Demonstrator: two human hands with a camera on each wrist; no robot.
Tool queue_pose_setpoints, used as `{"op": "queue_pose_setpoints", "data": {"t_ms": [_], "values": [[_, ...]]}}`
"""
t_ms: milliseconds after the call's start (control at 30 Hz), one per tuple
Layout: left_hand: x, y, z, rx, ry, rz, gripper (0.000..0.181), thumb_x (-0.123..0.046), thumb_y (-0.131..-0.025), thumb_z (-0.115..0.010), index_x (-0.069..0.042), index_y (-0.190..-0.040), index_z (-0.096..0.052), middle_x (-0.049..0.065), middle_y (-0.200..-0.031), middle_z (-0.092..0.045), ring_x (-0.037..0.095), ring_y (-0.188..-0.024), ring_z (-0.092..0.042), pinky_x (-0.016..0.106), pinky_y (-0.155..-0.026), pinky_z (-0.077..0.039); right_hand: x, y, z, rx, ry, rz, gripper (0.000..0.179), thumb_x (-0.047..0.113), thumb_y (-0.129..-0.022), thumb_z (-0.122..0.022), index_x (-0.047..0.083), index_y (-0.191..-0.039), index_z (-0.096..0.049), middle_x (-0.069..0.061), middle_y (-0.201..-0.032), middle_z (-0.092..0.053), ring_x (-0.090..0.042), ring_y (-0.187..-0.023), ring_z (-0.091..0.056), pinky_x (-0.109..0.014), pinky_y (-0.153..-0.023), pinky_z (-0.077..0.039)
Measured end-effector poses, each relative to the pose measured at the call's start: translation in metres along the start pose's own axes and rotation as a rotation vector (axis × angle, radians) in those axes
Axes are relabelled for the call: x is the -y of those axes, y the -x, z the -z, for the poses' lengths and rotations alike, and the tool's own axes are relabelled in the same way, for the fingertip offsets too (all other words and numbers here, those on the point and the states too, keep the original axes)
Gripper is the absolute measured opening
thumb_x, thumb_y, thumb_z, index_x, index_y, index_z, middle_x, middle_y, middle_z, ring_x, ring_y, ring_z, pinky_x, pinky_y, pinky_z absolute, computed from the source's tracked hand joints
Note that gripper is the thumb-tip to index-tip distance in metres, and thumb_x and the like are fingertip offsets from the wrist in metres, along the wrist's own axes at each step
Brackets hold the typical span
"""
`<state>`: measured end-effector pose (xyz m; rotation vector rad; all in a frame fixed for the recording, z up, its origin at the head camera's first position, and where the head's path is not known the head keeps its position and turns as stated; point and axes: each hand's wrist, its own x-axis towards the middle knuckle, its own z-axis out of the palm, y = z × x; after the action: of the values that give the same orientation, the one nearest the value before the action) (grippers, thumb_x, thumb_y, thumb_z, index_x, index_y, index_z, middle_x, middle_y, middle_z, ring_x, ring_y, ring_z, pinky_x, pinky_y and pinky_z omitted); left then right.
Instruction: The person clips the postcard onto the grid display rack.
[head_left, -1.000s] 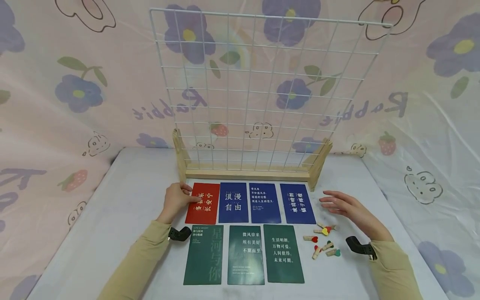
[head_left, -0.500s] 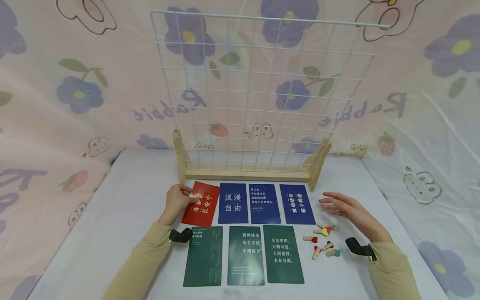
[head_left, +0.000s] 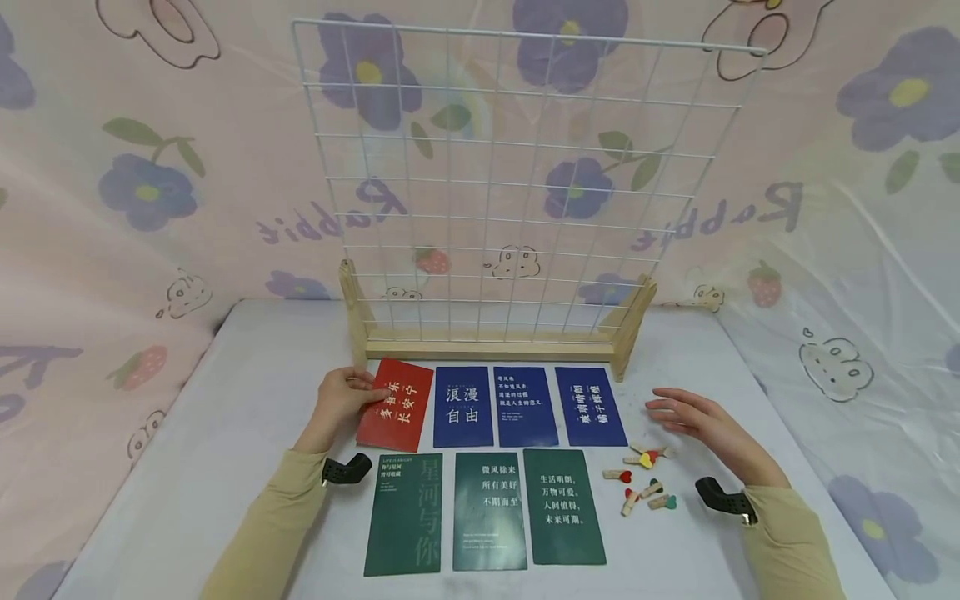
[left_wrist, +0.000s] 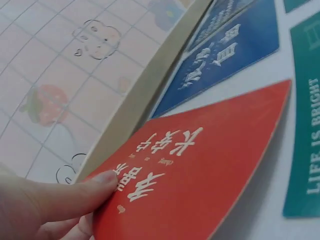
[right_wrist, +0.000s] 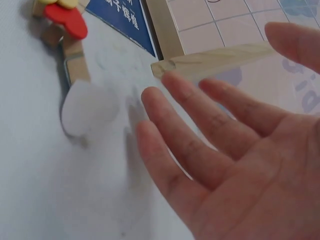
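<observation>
My left hand (head_left: 341,402) pinches the left edge of a red card (head_left: 397,408) with white characters, thumb on its face and the other fingers beneath. In the left wrist view the red card (left_wrist: 200,165) is tilted, its near part raised over the white cloth. My right hand (head_left: 693,423) holds nothing; its fingers are spread and relaxed in the right wrist view. Nearest to it lie several small wooden clothespins (head_left: 633,493) with coloured hearts. One clothespin in the right wrist view bears a white heart (right_wrist: 90,107).
Several blue cards (head_left: 463,407) continue the row beside the red one. Three green cards (head_left: 490,512) lie in front. Behind them stands a white wire grid (head_left: 510,158) in a wooden base (head_left: 487,347). A flowered cloth (head_left: 187,275) hangs at the back and sides.
The red card has turned clockwise and come up off the cloth in my left hand, shifting slightly left. My right hand has stayed nearly still.
</observation>
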<state>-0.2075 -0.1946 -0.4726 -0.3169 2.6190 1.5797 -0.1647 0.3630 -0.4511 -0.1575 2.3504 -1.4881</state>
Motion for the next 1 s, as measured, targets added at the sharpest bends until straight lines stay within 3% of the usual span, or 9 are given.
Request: {"op": "queue_pose_setpoints", "data": {"t_ms": [167,367,533,833,1000], "values": [[0.001,-0.001,0.006,0.078,0.095,0.069,0.041,-0.019,-0.084,-0.076,0.006,-0.112,-0.06,0.011,-0.092,-0.064,0.015,-0.079,-0.058,0.023,-0.066,-0.05,-0.005,0.002,0.002,-0.011,-0.005,-0.002,0.056,0.036,-0.104,-0.038,-0.001,-0.146,-0.031,-0.024,-0.138,-0.047,-0.036,-0.122,-0.05,-0.028,-0.095,-0.047],[-0.001,-0.004,0.009,0.105,0.189,0.143,0.048,-0.023,-0.089,-0.071,0.005,-0.125,-0.055,0.014,-0.108,-0.062,0.015,-0.084,-0.062,0.025,-0.07,-0.054,-0.012,0.006,0.004,-0.02,-0.033,-0.014,0.057,0.034,-0.104,-0.039,-0.003,-0.146,-0.029,-0.027,-0.138,-0.045,-0.024,-0.117,-0.056,-0.022,-0.092,-0.047],[-0.006,-0.002,0.012,0.128,0.243,0.147,0.048,-0.022,-0.089,-0.071,0.003,-0.125,-0.055,0.013,-0.108,-0.066,0.016,-0.085,-0.064,0.027,-0.072,-0.055,-0.017,0.012,0.007,-0.032,-0.03,-0.028,0.058,0.035,-0.104,-0.04,-0.004,-0.146,-0.029,-0.028,-0.138,-0.045,-0.017,-0.113,-0.058,-0.023,-0.09,-0.048],[-0.018,0.006,0.02,0.167,0.295,0.113,0.049,-0.022,-0.089,-0.07,0.007,-0.125,-0.053,0.002,-0.094,-0.069,0.008,-0.077,-0.063,0.023,-0.071,-0.054,-0.023,0.024,0.008,-0.033,0.023,-0.068,0.055,0.037,-0.104,-0.038,-0.002,-0.143,-0.037,-0.022,-0.135,-0.051,-0.014,-0.11,-0.06,-0.022,-0.087,-0.048],[-0.022,0.007,0.025,0.151,0.32,0.125,0.053,-0.024,-0.09,-0.07,0.004,-0.131,-0.049,0.003,-0.102,-0.066,0.01,-0.083,-0.061,0.022,-0.072,-0.052,-0.027,0.027,0.008,-0.023,0.016,-0.056,0.054,0.035,-0.104,-0.038,-0.005,-0.139,-0.041,-0.021,-0.131,-0.055,-0.016,-0.109,-0.06,-0.023,-0.086,-0.05]]}}
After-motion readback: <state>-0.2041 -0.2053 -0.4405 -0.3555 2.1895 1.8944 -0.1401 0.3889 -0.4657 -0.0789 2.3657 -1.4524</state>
